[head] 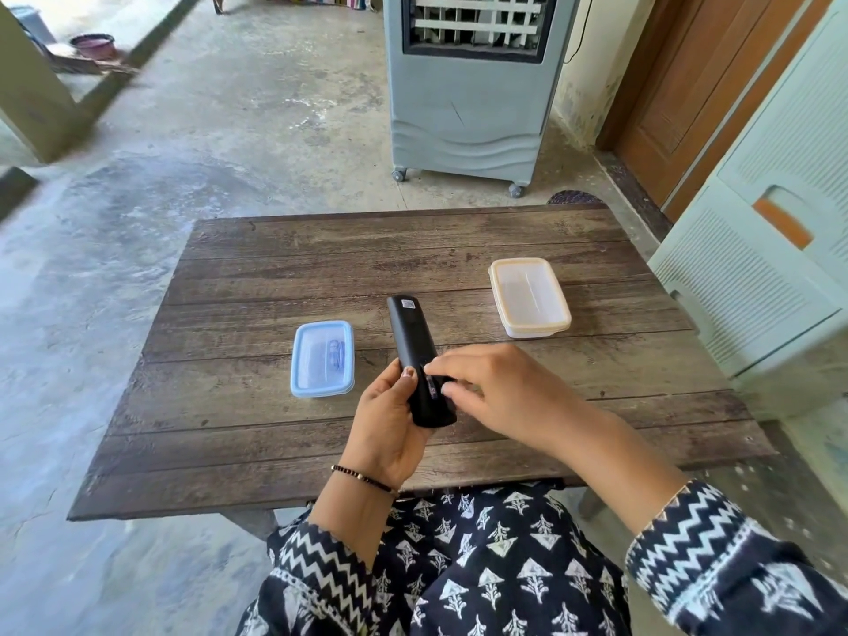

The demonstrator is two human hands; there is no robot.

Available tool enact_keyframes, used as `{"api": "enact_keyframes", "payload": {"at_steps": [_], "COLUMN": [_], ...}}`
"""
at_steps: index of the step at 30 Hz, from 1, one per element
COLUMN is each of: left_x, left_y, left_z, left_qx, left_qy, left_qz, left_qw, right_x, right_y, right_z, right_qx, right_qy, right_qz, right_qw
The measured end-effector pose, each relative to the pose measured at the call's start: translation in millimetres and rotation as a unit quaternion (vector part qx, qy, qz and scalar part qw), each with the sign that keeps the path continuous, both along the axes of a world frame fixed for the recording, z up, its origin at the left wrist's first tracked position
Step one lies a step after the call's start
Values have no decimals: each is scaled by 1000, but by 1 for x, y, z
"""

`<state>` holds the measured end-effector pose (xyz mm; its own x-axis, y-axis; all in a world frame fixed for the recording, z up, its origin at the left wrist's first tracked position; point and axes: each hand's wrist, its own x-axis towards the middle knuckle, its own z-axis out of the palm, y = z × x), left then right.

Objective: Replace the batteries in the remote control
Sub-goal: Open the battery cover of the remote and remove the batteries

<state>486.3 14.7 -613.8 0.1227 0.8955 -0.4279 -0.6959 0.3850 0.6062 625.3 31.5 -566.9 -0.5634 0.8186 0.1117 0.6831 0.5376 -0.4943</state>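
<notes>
A long black remote control (410, 335) lies back side up in my left hand (385, 429), which grips its lower end above the wooden table (275, 429). My right hand (486, 387) rests its fingertips on the lower back of the remote, where a narrow gap shows a battery (432, 386) inside the compartment. Whether the fingers pinch the cover or only touch it is hidden. A small blue-lidded box (322, 358) stands left of the remote with batteries visible through its lid. A clear box with an orange lid (529, 296) stands at the right.
A grey air cooler on wheels (468, 84) stands beyond the table's far edge. A pale green plastic cabinet (771, 250) is close to the table's right side. Concrete floor stretches to the left.
</notes>
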Motion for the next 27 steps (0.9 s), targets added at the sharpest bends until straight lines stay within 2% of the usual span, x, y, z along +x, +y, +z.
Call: {"api": "enact_keyframes", "payload": {"at_steps": [3, 6, 9, 13, 16, 21, 27], "left_x": [3, 9, 10, 6, 4, 5, 4], "left_y": [-3, -8, -10, -10, -9, -8, -6], "left_z": [0, -2, -7, -16, -17, -13, -15], "left_qx": [-10, -30, -49, -59, -57, -48, -46], "left_qy": [-18, -26, -33, -38, -40, -44, -41], "left_qz": [-5, -7, 10, 29, 27, 32, 28], "left_qw": [1000, 999, 998, 997, 997, 997, 998], "right_x": [3, 12, 29, 45, 45, 40, 38], "right_y": [5, 9, 2, -11, -13, -14, -20], "right_z": [-1, -7, -21, -57, -76, -85, -80], "right_qx": [48, 39, -29, -73, -94, -96, -95], "right_qy": [33, 126, 233, 268, 255, 183, 53], "right_qz": [-51, -165, -293, -427, -467, -497, -468], "right_qw": [997, 977, 927, 860, 842, 843, 877]}}
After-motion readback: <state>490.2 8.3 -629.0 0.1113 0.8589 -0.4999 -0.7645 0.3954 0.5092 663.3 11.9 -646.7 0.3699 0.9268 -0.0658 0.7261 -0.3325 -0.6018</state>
